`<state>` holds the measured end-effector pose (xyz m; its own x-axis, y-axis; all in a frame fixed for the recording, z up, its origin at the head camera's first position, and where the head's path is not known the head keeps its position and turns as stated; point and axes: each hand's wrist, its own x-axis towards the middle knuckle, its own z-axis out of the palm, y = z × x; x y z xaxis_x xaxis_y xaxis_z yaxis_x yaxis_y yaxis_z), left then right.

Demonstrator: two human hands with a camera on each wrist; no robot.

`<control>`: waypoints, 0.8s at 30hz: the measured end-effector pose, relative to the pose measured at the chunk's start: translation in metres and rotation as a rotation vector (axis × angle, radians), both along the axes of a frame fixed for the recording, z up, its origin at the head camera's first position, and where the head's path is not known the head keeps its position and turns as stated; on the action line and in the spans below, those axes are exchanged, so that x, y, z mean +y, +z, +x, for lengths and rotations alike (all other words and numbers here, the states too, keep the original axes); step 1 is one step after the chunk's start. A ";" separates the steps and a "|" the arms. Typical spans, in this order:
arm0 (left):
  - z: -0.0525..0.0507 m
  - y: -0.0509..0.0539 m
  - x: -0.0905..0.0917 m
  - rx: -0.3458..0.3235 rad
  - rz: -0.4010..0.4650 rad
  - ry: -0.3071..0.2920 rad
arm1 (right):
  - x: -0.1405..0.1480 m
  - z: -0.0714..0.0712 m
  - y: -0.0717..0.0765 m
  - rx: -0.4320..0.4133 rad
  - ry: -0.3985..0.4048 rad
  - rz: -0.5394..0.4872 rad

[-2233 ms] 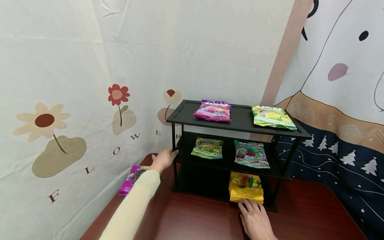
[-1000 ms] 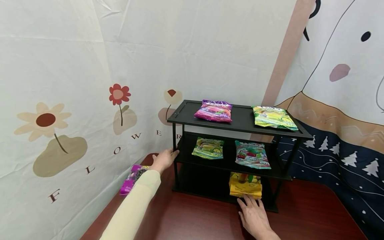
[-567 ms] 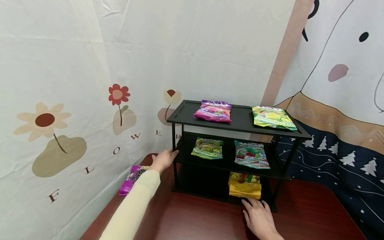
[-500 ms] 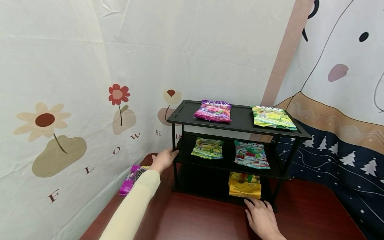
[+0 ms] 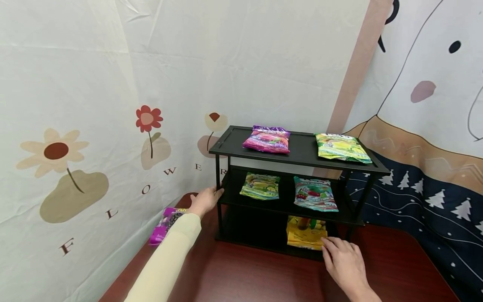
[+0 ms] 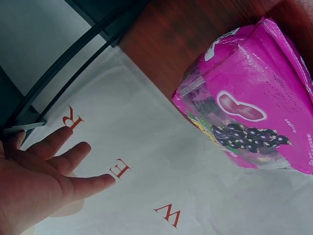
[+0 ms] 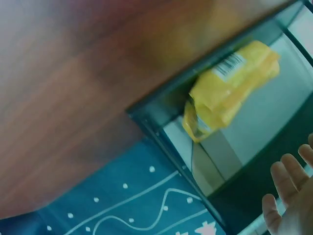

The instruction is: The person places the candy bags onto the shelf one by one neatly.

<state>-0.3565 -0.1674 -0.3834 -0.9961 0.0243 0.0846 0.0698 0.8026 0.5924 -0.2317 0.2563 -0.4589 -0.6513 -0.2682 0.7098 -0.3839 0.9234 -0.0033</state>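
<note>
A black three-tier rack (image 5: 302, 147) stands on the reddish-brown table. On its bottom shelf, toward the right, lies a yellow candy bag (image 5: 306, 233). My right hand (image 5: 345, 262) hovers by the rack's front right corner, just right of that bag, fingers relaxed and holding nothing; whether a fingertip grazes the bag is unclear. My left hand (image 5: 204, 202) touches the rack's left front post at the middle shelf. In the left wrist view its other fingers (image 6: 80, 157) spread loosely. Beside it lies a purple candy bag (image 6: 244, 107), partly hidden by my sleeve in the head view.
The top shelf carries a pink-purple bag (image 5: 267, 139) and a yellow-green bag (image 5: 342, 148). On the middle shelf lie a green bag (image 5: 260, 186) and a teal bag (image 5: 315, 193). Printed cloth (image 5: 181, 84) hangs close behind the rack and table.
My right hand has left the near edge of the yellow candy bag and moved right. That bag sits slightly deeper on the bottom shelf than at first. My left hand has stayed put.
</note>
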 end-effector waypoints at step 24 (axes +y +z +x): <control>0.000 0.000 -0.001 0.002 0.008 -0.009 | 0.020 -0.011 0.055 0.222 -0.044 -0.184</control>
